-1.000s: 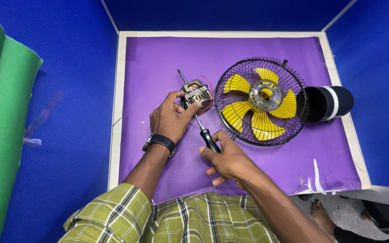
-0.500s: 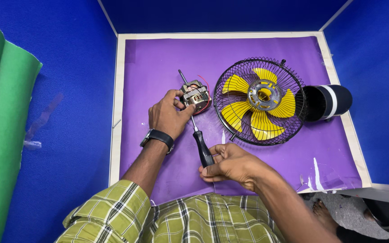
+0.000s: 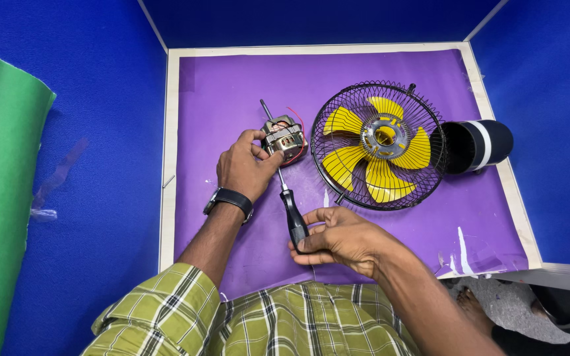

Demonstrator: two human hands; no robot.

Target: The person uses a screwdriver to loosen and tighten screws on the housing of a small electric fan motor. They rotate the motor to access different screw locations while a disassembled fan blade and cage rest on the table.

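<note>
Motor [image 3: 284, 138] sits on purple mat [image 3: 232, 86] beside fan cage [image 3: 377, 145], left hand [image 3: 245, 168] clasping it, right hand [image 3: 338, 237] gripping screwdriver [image 3: 295, 217], now slid lower on the handle than a second ago, tip at motor, suggesting screw work continues.

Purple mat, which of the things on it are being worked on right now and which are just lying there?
In use:
small electric motor, held by the left hand
black-handled screwdriver, held by the right hand, tip at the motor

Lying about:
black wire fan guard with yellow blades
dark cylindrical housing with white band
</note>
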